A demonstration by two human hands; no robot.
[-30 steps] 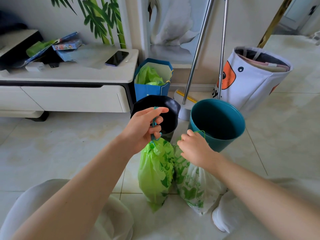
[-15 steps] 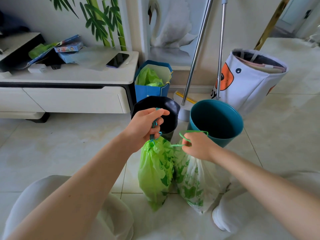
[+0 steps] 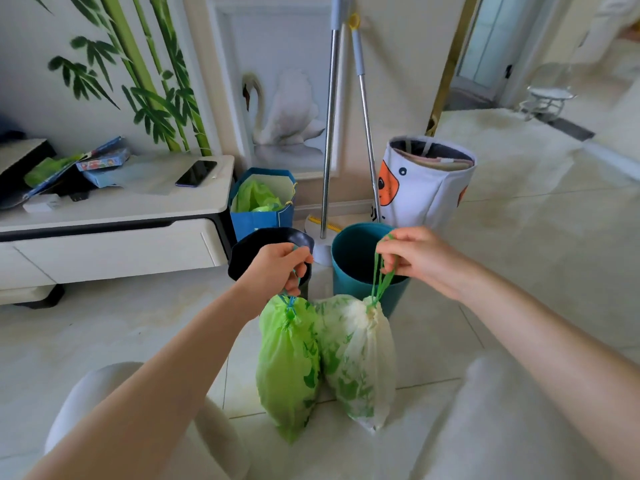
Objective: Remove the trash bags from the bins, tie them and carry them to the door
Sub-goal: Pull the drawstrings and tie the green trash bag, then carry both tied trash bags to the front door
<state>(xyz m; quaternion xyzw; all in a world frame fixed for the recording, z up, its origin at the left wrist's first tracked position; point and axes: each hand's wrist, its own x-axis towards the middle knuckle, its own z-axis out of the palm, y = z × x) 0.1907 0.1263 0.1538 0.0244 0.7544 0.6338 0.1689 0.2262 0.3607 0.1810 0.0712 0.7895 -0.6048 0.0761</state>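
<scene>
Bag drawstrings [image 3: 380, 275] pinched between both hands' fingers [image 3: 389, 249].

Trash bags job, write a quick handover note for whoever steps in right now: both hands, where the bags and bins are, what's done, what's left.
Left hand: shut on the green bag's drawstring.
Right hand: shut on the white bag's drawstring.
Both bags are cinched shut, side by side in front of the black bin and teal bin.
Done: bags out and closed; neither bin shows a bag.
Left: carry both to the door.
</scene>
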